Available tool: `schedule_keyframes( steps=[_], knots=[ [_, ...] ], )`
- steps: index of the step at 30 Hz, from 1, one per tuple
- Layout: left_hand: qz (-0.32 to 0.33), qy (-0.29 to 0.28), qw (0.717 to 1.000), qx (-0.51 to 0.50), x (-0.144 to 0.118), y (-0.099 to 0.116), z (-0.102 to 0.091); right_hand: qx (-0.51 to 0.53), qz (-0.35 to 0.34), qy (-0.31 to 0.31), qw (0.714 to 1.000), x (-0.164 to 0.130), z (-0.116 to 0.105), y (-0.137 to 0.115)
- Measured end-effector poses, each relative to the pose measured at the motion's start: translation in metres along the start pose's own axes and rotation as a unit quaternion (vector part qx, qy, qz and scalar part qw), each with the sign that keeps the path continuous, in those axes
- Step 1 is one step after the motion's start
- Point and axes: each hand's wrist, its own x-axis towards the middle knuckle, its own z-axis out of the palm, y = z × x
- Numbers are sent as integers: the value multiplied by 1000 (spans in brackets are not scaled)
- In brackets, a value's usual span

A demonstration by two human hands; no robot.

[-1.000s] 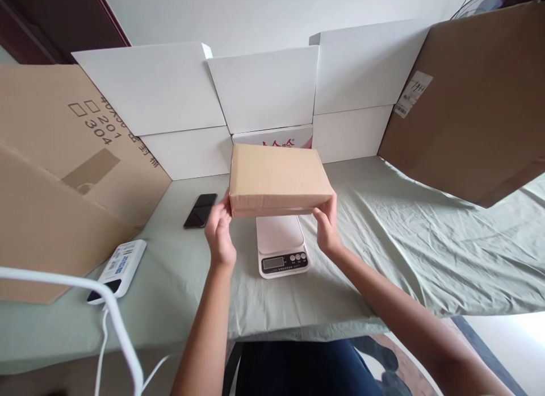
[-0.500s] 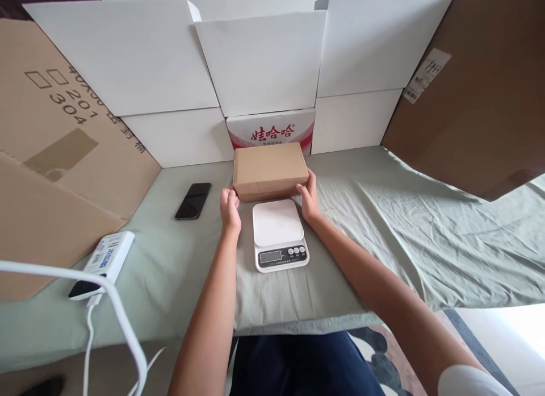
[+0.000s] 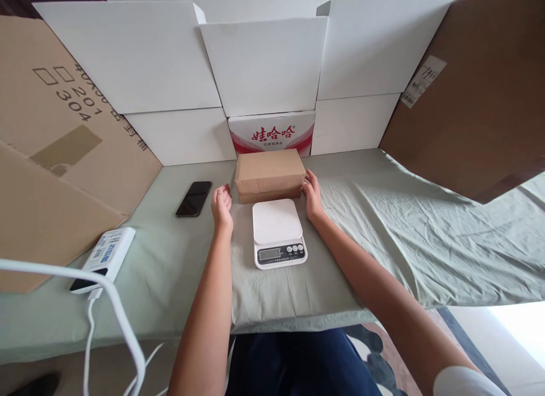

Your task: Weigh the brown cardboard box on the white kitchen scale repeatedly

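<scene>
The box sits flat on the cloth-covered tabletop, just to the far side of the scale; I can't tell whether the 2 are touching. The person's left hand is clear of the box, with a narrow strip of cloth showing between them. Its fingers curl loosely, and the grip is slack with nothing in it. The right hand lies close along the box's right side, fingers pointing away from the person. Its grip is partly open and isn't closed around anything, though from here I can't make out whether the fingertips touch the cardboard.

The scale lies between the 2 forearms, its bare white plate at the far end and a dark panel at the near end, with a small display and 3 round buttons. I can't read anything on that display.

Left of the left hand, a phone lies with its dark screen up. Nearer and farther left there's a white device with a cable plugged into its near end, and a white tube curves across in front.

Big cartons stand at the left and right. White boxes line the far edge, above a printed box with red lettering.
</scene>
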Motion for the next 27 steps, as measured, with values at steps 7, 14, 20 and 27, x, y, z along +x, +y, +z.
schedule_keyframes(
  steps=[7, 14, 20, 27],
  knots=[
    [-23, -56, 998, 25, -3, -7, 7, 21, -30, -31, 999, -2, 2, -4],
    [5, -90, 996, 27, -7, -8, 12, 7, -38, -39, 998, -3, 3, -9],
    [9, -94, 995, 35, -12, -4, 14, -18, -61, -59, 996, -5, 5, -10],
    [57, -86, 992, 66, -12, -2, 12, -12, -89, -73, 993, -9, 2, -13]
  ],
)
